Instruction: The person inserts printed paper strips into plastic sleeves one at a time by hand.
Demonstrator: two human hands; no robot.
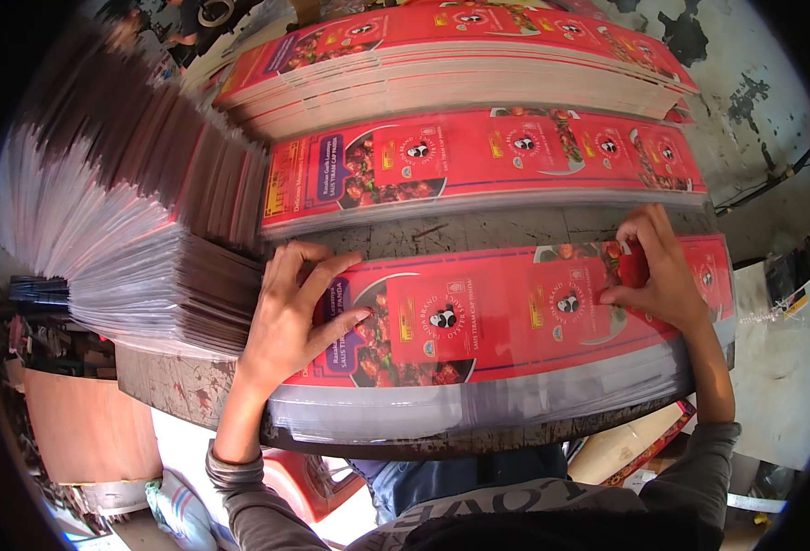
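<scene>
A stack of long red printed sheets (506, 308) lies across the near part of the table. It carries food pictures and small round emblems, and its pale layered edges face me. At its left end, my left hand (286, 317) is open, thumb and fingers spread over the top sheet and its far left edge. On the right, my right hand (658, 271) is closed on the top sheet, with fingertips over the far edge and the thumb pressed on the printed face. A small red part bulges between that thumb and fingers. The undersides of both hands are hidden.
Beyond lie a second stack of red sheets (469, 165) and a taller one (405, 83). Fanned sheets (148, 248) stand piled at the left. The worn dark table (185, 381) ends near my body. A red plastic chair (299, 482) shows below it.
</scene>
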